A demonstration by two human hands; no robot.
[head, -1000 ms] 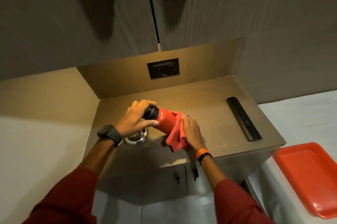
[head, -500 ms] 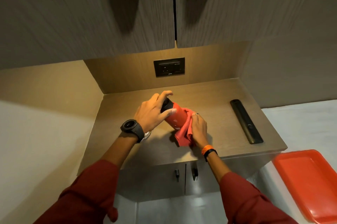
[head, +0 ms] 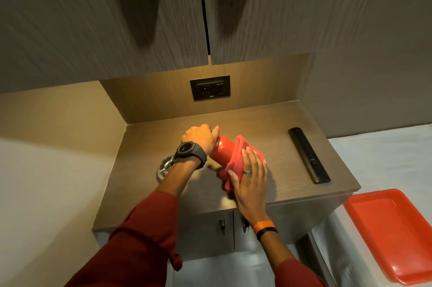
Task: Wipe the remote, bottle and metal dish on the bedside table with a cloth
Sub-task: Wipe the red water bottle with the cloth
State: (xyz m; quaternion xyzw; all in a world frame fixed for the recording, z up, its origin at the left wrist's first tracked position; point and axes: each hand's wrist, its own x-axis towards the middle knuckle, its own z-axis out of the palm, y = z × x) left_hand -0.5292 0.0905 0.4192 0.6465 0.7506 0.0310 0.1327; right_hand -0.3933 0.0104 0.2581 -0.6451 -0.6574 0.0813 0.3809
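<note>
Overhead, head view: red bottle [head: 222, 151] tilted above bench [head: 268, 123], near its middle. Left hand [head: 201, 137] clenched around bottle's top end; dark watch [head: 190, 151] on wrist. Right hand [head: 251, 181] presses red cloth [head: 236, 158] flat against bottle's lower half, fingers spread. Metal dish [head: 164, 167] on bench at left, partly hidden under left forearm. Black remote [head: 308, 154] lies flat near bench's right edge, well apart from bottle. Orange tray [head: 395, 230] at lower right, off bench.
</note>
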